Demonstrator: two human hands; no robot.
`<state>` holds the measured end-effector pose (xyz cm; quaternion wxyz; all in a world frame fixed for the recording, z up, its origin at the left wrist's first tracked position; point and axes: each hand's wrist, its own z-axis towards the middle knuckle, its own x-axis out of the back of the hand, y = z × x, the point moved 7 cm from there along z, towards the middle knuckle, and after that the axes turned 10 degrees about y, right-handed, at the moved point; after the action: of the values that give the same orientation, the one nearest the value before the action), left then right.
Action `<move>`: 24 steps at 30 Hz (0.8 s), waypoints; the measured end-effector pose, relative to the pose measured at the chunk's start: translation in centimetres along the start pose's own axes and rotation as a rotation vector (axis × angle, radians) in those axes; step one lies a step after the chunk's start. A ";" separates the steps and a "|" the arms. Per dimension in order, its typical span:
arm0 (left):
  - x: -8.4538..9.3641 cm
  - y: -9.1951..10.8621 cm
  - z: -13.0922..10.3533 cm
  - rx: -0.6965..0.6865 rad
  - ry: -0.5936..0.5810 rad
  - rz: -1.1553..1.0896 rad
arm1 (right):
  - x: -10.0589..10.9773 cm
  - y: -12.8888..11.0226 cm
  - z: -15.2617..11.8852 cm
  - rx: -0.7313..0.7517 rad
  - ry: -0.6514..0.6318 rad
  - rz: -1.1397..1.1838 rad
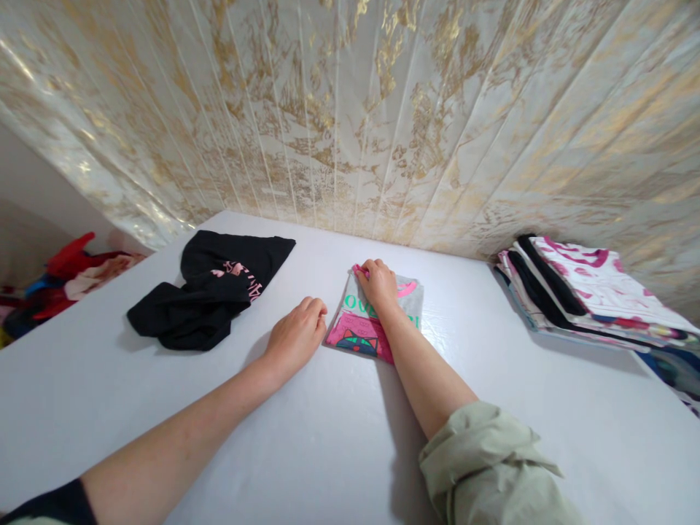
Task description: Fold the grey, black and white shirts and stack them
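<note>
A small folded garment, grey and pink with green letters and a cat picture, lies flat on the white table. My right hand reaches over it, fingers closed on its pink-edged upper left corner; the forearm covers part of its right side. Just left of the garment, my left hand rests with curled fingers, the fingertips close to its left edge; whether anything is pinched there is too small to tell. Farther left lies a crumpled black garment with pink print, touched by neither hand.
A stack of folded clothes stands at the table's right edge, with more clothes beyond. Past the left edge is a heap of colourful clothes. A white and gold curtain hangs along the back.
</note>
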<state>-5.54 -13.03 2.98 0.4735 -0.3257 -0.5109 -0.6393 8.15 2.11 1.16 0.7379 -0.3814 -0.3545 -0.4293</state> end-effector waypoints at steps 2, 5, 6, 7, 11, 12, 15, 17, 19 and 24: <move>-0.1 1.2 -0.1 -0.157 0.063 -0.075 | 0.1 -0.1 0.0 0.001 0.000 0.002; -1.9 2.9 -1.1 -0.382 -0.029 -0.117 | 0.1 -0.1 0.0 0.001 0.001 0.002; -2.6 3.1 -1.5 -0.412 -0.082 -0.098 | 0.1 -0.1 -0.1 0.001 0.000 0.001; -3.3 3.2 -1.9 -0.418 -0.128 -0.069 | 0.1 -0.1 -0.1 -0.001 -0.001 0.001; -4.5 3.1 -2.7 -0.371 -0.205 0.038 | 0.1 -0.1 -0.1 0.003 0.009 0.001; -4.6 3.1 -2.8 -0.359 -0.208 0.056 | 0.1 -0.1 0.0 0.005 0.012 0.000; -4.6 3.4 -2.9 -0.339 -0.199 0.090 | 0.0 0.0 0.0 0.006 0.019 -0.004; -4.6 3.5 -3.0 -0.337 -0.172 0.100 | 0.0 0.0 0.0 0.007 0.019 -0.005; -4.6 3.4 -3.0 -0.335 -0.141 0.108 | 0.0 0.0 0.0 0.008 0.020 -0.005; -4.6 3.2 -3.0 -0.342 -0.097 0.101 | 0.1 0.0 -0.1 0.010 0.032 -0.006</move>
<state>-0.78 -14.79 -0.88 0.4175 -0.4572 -0.3999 -0.6758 8.22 1.97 1.20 0.7442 -0.3696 -0.3459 -0.4358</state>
